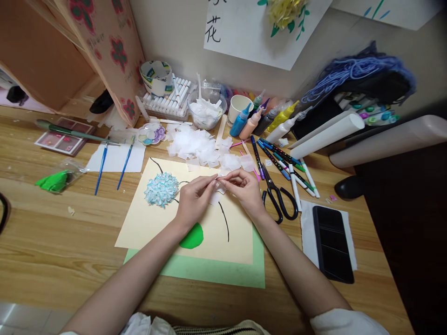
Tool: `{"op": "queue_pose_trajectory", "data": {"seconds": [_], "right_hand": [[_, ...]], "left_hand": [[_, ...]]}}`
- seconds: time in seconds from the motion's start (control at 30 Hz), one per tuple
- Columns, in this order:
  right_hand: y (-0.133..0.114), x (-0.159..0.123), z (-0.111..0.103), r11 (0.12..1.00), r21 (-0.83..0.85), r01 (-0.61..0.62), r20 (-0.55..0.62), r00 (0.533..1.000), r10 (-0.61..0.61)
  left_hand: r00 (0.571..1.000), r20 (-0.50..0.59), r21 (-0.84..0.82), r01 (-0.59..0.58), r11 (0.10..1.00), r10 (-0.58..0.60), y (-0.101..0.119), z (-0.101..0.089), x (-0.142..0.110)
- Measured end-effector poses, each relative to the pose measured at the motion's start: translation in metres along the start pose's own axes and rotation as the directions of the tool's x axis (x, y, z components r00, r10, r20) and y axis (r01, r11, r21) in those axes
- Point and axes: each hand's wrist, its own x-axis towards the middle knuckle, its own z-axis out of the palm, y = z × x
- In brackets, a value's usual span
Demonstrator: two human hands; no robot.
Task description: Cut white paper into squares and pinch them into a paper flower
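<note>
My left hand (196, 199) and my right hand (245, 191) meet above a cream sheet (146, 235), thumbs and fingers pinched together. A small piece of white tissue paper (220, 187) shows at the fingertips, partly hidden by them. On the cream sheet, a pompom-like flower of blue-tipped white paper (161, 190) sits to the left. A flat green shape (193, 236) lies near my left wrist, partly covered by it. Black drawn lines run across the sheet. Under it, a light green sheet (209, 271) sticks out at the front and right.
Beyond the hands lies a pile of white tissue squares (195, 144). A plastic bowl (206, 118) of white scraps and several paint bottles (240, 123) stand behind. Scissors (275, 195) and markers (258, 158) lie right, near a black case (333, 242). Brushes (101, 167) lie left.
</note>
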Motion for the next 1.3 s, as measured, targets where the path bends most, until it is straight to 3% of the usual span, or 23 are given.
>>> {"op": "queue_pose_trajectory", "data": {"seconds": [0.17,0.33,0.47,0.67,0.87,1.03,1.17,1.3], "right_hand": [[0.0011,-0.0004,-0.0002,0.996,-0.08,0.049,-0.075,0.996,-0.055],[0.0012,-0.0006,0.0,0.967,-0.2,0.154,-0.011,0.987,-0.16],[0.0028,0.0001,-0.0009,0.98,-0.123,0.157,-0.032,0.986,-0.162],[0.0024,-0.0004,-0.0025,0.995,-0.034,0.096,-0.023,0.995,-0.097],[0.0015,-0.0008,-0.0021,0.99,-0.087,0.107,-0.009,0.994,-0.108],[0.0009,-0.0016,-0.0034,0.987,-0.11,0.114,0.061,0.992,-0.108],[0.0011,-0.0013,-0.0042,0.987,-0.129,0.092,0.045,0.995,-0.087],[0.0006,-0.0009,-0.0029,0.986,-0.148,0.081,-0.01,0.996,-0.083]], "left_hand": [[0.996,-0.031,-0.039,0.084,0.996,-0.086,0.0038,-0.0005,0.0009],[0.992,-0.027,-0.07,0.122,0.99,-0.124,0.0064,0.0,0.0004],[0.987,-0.026,-0.097,0.153,0.983,-0.156,0.0069,0.0004,-0.0002],[0.992,-0.008,-0.073,0.124,0.99,-0.125,0.0057,0.0005,-0.0008],[0.994,-0.004,-0.032,0.113,0.993,-0.113,0.0047,0.0007,0.0],[0.992,-0.043,-0.035,0.117,0.992,-0.119,0.002,0.0007,0.0009],[0.989,-0.089,-0.011,0.122,0.993,-0.122,0.0019,0.0005,0.0005],[0.986,-0.16,0.156,-0.028,0.987,0.053,0.0072,-0.0002,-0.0007]]}}
